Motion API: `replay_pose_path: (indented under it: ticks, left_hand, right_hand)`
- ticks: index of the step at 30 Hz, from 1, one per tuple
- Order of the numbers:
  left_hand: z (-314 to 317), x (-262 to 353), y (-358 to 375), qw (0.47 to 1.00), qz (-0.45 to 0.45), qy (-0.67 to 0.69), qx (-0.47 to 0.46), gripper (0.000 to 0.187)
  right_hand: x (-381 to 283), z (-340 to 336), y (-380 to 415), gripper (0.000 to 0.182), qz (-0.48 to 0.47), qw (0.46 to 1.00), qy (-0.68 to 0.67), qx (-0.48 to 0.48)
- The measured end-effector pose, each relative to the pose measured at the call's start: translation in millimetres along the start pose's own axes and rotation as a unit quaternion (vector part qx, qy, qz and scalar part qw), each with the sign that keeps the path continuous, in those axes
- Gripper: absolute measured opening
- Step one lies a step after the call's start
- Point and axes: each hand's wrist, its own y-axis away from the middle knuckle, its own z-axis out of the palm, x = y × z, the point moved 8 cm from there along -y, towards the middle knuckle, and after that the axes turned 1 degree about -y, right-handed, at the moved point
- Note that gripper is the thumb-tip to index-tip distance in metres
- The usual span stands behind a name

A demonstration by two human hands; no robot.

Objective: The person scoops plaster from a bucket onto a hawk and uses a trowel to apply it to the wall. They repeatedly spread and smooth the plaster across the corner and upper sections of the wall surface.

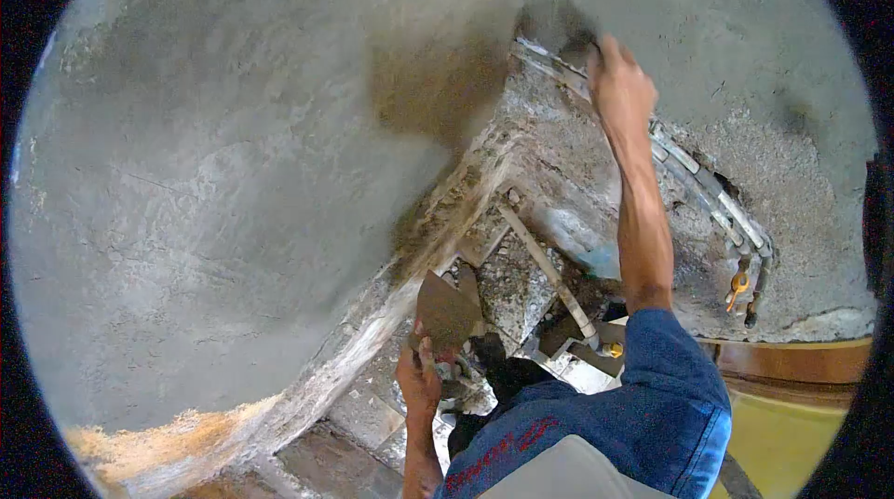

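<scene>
My left hand (421, 383) is low in the middle of the head view, closed round the handle of a trowel (447, 313). Its broad pointed blade is tilted upward and looks dull and dirty. My right arm stretches up to the wall corner, where my right hand (619, 85) is closed, knuckles toward the grey plastered wall (708, 6). A dark, blurred shape touches its fingers at the wall; I cannot make out what it is. Right by this hand, pale pipes (694, 164) run along a rough channel in the wall.
Another grey plastered wall (214, 220) fills the left, with a brown damp patch (438, 71) near the corner. Below lie rubble and a slanting pipe (549, 271). Pipe ends with an orange fitting (738, 285) stick out at right, above a yellow-green surface (782, 438).
</scene>
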Motion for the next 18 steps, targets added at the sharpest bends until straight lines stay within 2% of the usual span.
replay_pose_path:
  ticks: [3, 5, 7, 9, 13, 15, 16, 18]
  left_hand:
    - [-3.6, -1.5, 2.8, 1.000, 0.007, 0.008, 0.009, 0.029]
    - [-0.4, -8.5, 2.8, 0.996, -0.076, 0.024, -0.037, 0.037]
    - [1.8, -11.3, 2.8, 0.998, -0.046, 0.025, -0.032, 0.036]
    - [-1.8, -7.4, 5.2, 0.999, -0.023, 0.026, -0.020, 0.036]
    - [-7.2, 8.5, 10.0, 0.999, -0.023, 0.031, -0.024, 0.034]
    - [-8.7, 5.3, 14.0, 0.999, 0.025, 0.042, -0.008, 0.033]
    - [-6.4, -9.9, 15.7, 0.999, 0.000, 0.047, -0.007, 0.032]
    - [-8.7, -6.1, 17.6, 1.000, 0.006, 0.015, -0.008, 0.032]
  right_hand:
    - [14.1, -19.4, 43.0, 0.017, 0.060, 0.998, -0.035, -0.005]
    - [25.9, 19.5, 76.7, 0.016, 0.121, 0.968, -0.208, -0.073]
    - [8.6, 42.2, 79.3, 0.019, 0.041, 0.981, -0.187, 0.034]
    - [-5.2, 73.4, 74.6, 0.022, 0.111, 0.965, -0.235, -0.018]
    - [-33.4, 122.1, 76.4, 0.028, 0.155, 0.949, -0.275, -0.015]
    - [-45.8, 130.1, 78.9, 0.032, 0.205, 0.937, -0.279, -0.041]
    - [-50.6, 132.1, 78.8, 0.030, 0.224, 0.935, -0.269, -0.054]
    - [-55.8, 150.7, 75.0, 0.033, 0.229, 0.933, -0.270, -0.058]
